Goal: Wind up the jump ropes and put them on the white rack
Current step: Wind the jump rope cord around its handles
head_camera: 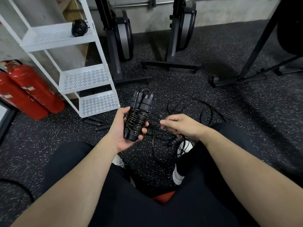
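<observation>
Two rope handles [138,115], upright, side-by-side.

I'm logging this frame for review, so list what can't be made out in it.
Head view only:
- Loose cords on the floor: thin, overlapping; how many ropes cannot be counted.
- Handles in the left hand: the wound cord and fingers cover their middle.
- Right hand: the cord end it pinches is too thin to trace.
- Wound rope on the white rack: small, its handles unclear.
- Fire extinguishers: cut by the left edge.
</observation>
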`<state>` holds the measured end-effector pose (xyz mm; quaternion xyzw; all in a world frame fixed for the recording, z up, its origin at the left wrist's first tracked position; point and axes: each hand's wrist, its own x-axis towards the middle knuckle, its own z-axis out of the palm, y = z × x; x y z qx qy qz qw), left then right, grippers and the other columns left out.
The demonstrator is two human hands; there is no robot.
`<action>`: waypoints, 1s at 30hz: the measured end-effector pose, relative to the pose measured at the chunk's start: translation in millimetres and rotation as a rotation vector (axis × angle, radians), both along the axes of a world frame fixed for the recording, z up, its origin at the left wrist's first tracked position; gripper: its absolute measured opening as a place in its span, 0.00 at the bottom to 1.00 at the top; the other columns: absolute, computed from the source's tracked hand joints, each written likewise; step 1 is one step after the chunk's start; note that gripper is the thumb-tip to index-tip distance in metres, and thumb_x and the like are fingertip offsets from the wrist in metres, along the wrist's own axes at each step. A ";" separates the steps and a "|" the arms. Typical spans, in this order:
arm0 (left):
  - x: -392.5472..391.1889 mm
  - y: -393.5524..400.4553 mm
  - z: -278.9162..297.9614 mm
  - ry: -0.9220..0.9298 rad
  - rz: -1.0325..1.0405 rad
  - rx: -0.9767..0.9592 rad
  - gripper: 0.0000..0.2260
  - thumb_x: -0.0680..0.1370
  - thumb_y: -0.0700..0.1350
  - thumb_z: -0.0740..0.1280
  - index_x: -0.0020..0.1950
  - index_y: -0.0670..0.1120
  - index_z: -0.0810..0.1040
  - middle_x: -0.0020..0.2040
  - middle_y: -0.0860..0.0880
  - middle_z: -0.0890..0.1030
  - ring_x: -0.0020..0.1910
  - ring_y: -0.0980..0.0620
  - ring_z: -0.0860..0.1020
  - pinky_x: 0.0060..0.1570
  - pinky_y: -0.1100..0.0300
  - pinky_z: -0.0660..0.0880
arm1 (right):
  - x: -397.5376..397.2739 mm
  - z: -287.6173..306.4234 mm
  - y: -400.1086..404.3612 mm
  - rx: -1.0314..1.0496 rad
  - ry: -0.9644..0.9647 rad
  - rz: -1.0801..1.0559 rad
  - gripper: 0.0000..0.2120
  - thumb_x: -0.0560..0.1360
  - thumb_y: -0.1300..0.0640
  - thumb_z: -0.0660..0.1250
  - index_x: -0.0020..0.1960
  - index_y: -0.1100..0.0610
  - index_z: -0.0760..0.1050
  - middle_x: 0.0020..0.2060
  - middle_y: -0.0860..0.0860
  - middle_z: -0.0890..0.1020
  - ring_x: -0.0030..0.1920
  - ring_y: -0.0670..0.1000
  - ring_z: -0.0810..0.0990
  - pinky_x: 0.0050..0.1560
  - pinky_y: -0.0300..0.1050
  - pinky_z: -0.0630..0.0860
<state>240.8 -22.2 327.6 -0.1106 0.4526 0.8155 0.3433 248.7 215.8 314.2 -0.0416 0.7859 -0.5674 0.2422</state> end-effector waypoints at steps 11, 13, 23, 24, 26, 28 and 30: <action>2.1 6.3 -9.3 0.217 -0.474 -0.420 0.29 0.76 0.64 0.67 0.71 0.50 0.71 0.46 0.40 0.85 0.38 0.44 0.82 0.35 0.52 0.80 | -11.4 -13.5 1.1 0.435 -0.017 -0.055 0.10 0.71 0.48 0.78 0.37 0.51 0.80 0.35 0.50 0.80 0.38 0.49 0.76 0.46 0.48 0.74; 3.1 9.6 -7.8 0.364 -0.586 -0.616 0.26 0.75 0.61 0.72 0.70 0.57 0.71 0.55 0.43 0.85 0.46 0.44 0.84 0.43 0.51 0.80 | -12.9 -14.5 1.9 0.470 -0.021 -0.073 0.13 0.76 0.64 0.70 0.36 0.51 0.78 0.33 0.49 0.81 0.35 0.49 0.76 0.39 0.46 0.74; 7.5 29.0 -15.8 0.774 -0.867 -1.263 0.41 0.68 0.73 0.71 0.77 0.63 0.60 0.60 0.54 0.80 0.53 0.53 0.79 0.52 0.53 0.77 | -11.3 -19.3 -2.6 0.302 -0.024 -0.133 0.11 0.66 0.54 0.81 0.38 0.53 0.79 0.26 0.45 0.77 0.29 0.46 0.74 0.30 0.43 0.71; 7.5 29.4 -17.7 0.800 -0.869 -1.285 0.42 0.69 0.73 0.71 0.78 0.62 0.59 0.61 0.53 0.80 0.53 0.52 0.79 0.50 0.54 0.75 | -10.7 -19.3 -3.7 0.300 -0.023 -0.119 0.11 0.67 0.54 0.81 0.38 0.53 0.79 0.26 0.46 0.77 0.29 0.46 0.74 0.30 0.42 0.70; 8.7 30.7 -20.4 0.833 -0.881 -1.316 0.43 0.71 0.71 0.70 0.81 0.59 0.58 0.68 0.50 0.78 0.60 0.49 0.78 0.53 0.54 0.74 | -9.7 -21.0 -6.6 0.294 -0.022 -0.087 0.11 0.67 0.54 0.81 0.38 0.53 0.78 0.28 0.48 0.78 0.30 0.48 0.74 0.30 0.43 0.70; 10.3 32.3 -20.7 0.837 -0.902 -1.345 0.42 0.73 0.70 0.69 0.82 0.58 0.57 0.73 0.49 0.75 0.68 0.46 0.75 0.58 0.55 0.72 | -7.3 -20.4 -11.3 0.300 -0.019 -0.050 0.11 0.65 0.50 0.80 0.36 0.50 0.78 0.29 0.49 0.78 0.31 0.50 0.75 0.32 0.49 0.72; 11.5 33.9 -20.5 0.868 -0.903 -1.374 0.38 0.75 0.70 0.67 0.81 0.57 0.61 0.70 0.50 0.77 0.67 0.46 0.75 0.58 0.55 0.72 | -6.1 -19.2 -13.8 0.312 -0.008 -0.034 0.11 0.62 0.45 0.78 0.35 0.47 0.77 0.31 0.51 0.80 0.32 0.53 0.76 0.35 0.56 0.76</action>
